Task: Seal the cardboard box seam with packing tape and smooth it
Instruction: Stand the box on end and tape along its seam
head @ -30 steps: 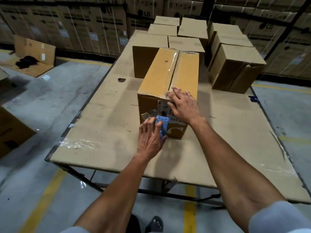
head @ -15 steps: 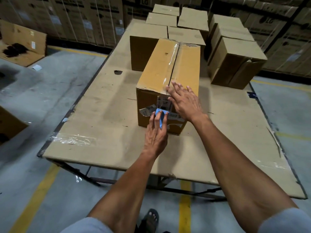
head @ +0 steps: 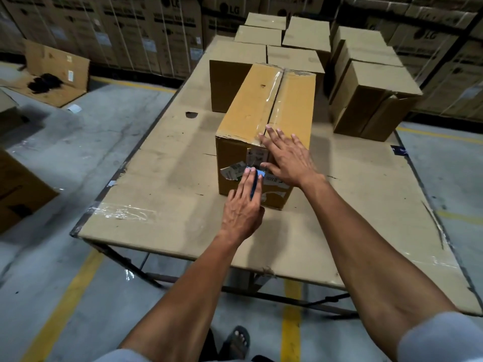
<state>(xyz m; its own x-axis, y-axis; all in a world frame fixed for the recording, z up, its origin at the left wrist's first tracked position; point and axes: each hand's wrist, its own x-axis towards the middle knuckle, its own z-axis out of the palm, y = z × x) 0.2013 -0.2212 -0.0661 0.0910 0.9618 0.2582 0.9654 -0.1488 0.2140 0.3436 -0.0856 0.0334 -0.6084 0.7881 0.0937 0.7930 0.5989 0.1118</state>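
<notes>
A wall of stacked printed cartons is seen across the back, with grey concrete floor marked by yellow lines below it. A cardboard-covered worktop on a metal frame fills the middle of the view. At its far end a group of closed brown boxes is set, some stacked. In front of them the cardboard box being sealed is stood lengthwise, its near end facing the person. Clear packing tape is laid along the top seam and is carried over the near edge onto the end face, where torn labels are stuck.

Both bare forearms are stretched forward from pale sleeves. The right hand is laid palm-down over the near top edge of the box, wrist bent, its fingers spread flat on the taped seam and the thumb pressed against the end face; nothing is clasped by this grip. The left hand is raised against the lower end face, fingers straight and close together. A blue toothed tape cutter is pinned by this grip between the fingers and the thumb, its serrated edge held against the tape on the end face, just beside the right thumb.
</notes>
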